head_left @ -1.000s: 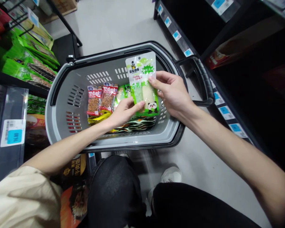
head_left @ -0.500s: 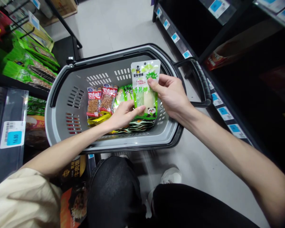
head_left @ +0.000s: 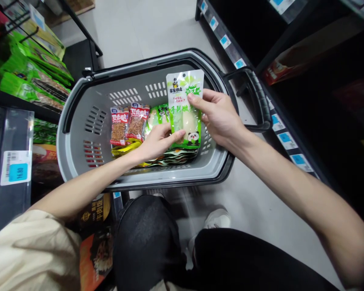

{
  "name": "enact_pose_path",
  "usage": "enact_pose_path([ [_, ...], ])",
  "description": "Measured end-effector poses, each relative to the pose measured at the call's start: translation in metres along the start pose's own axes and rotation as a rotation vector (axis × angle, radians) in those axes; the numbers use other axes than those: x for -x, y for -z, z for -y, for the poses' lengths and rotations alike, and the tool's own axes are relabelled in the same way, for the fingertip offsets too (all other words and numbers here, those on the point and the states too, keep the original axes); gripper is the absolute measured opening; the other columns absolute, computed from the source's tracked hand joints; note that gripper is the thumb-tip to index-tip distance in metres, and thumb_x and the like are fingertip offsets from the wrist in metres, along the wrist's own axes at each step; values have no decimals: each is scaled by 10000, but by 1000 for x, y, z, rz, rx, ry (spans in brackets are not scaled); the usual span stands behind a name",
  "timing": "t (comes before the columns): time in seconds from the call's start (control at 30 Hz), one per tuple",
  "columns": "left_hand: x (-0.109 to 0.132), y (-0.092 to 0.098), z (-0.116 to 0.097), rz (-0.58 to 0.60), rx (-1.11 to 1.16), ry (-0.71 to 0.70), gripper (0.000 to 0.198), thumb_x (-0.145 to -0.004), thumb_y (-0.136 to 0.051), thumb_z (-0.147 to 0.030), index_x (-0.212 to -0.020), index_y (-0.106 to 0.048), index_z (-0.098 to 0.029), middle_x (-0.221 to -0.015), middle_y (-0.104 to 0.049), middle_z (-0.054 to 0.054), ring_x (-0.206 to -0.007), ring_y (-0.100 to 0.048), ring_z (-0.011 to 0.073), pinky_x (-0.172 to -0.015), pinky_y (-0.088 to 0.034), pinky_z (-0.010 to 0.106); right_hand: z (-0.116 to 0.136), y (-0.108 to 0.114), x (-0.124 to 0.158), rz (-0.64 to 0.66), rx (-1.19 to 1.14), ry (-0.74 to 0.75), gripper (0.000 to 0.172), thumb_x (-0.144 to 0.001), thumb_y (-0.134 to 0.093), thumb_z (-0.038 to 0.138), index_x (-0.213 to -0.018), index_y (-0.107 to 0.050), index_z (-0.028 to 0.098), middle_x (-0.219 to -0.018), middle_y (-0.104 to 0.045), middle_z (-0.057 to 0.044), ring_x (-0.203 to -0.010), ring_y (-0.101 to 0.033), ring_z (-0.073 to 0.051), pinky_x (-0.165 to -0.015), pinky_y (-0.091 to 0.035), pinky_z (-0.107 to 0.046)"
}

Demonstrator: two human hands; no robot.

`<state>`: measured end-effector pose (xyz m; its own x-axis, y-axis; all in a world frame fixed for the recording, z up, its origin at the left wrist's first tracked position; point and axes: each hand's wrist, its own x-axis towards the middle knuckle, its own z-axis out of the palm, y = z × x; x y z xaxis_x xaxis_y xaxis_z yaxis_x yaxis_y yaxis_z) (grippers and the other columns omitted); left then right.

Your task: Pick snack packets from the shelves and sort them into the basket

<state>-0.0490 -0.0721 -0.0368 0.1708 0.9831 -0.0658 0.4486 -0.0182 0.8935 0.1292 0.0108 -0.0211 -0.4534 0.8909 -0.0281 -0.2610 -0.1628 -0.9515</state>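
Note:
A green and white snack packet [head_left: 185, 111] with a panda printed at its lower corner is upright over the right half of a grey shopping basket [head_left: 75, 161]. My right hand [head_left: 220, 115] pinches its right side, thumb on the front. My left hand [head_left: 159, 141] grips its lower left edge, with the thumb on the front and the other fingers hidden behind. Inside the basket, two red-labelled snack packets [head_left: 138, 121] lean on the left, beside more green packets [head_left: 154, 117]. Yellow packets [head_left: 125, 147] and a stack of flat packets [head_left: 172, 157] lie below my hands.
Black shelving with price tags [head_left: 286, 140] runs along the right. On the left, a shelf holds green bags [head_left: 33, 83], with a price label [head_left: 16, 167] nearer me. The basket's black handle [head_left: 262, 101] sticks out to the right. My knees and a white shoe [head_left: 218, 219] are below.
Both hands keep hold of the green and white packet. The basket, packet and hands sit slightly higher in view; otherwise little differs.

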Motion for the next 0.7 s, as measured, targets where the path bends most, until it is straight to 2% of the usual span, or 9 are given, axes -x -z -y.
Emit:
enact_pose_path([
  [0.5,-1,-1,0,16,18,-42,521,-944,-600,-651,-822,-711,-157,-774,-750,66,-683,-661,158,-614,-495,270,1,3,-1,26,44,-12,279,-812,-848,486,-903,-754,240,-980,-765,-32,-1036,-711,-241,-936,-592,-433],
  [0.7,-1,-1,0,16,10,-30,521,-938,-604,-649,-818,-702,-153,-774,-744,63,-683,-651,155,-618,-488,271,1,2,-1,16,40,-28,278,-803,-853,478,-903,-747,242,-966,-768,-26,-1033,-713,-241,-930,-595,-427],
])
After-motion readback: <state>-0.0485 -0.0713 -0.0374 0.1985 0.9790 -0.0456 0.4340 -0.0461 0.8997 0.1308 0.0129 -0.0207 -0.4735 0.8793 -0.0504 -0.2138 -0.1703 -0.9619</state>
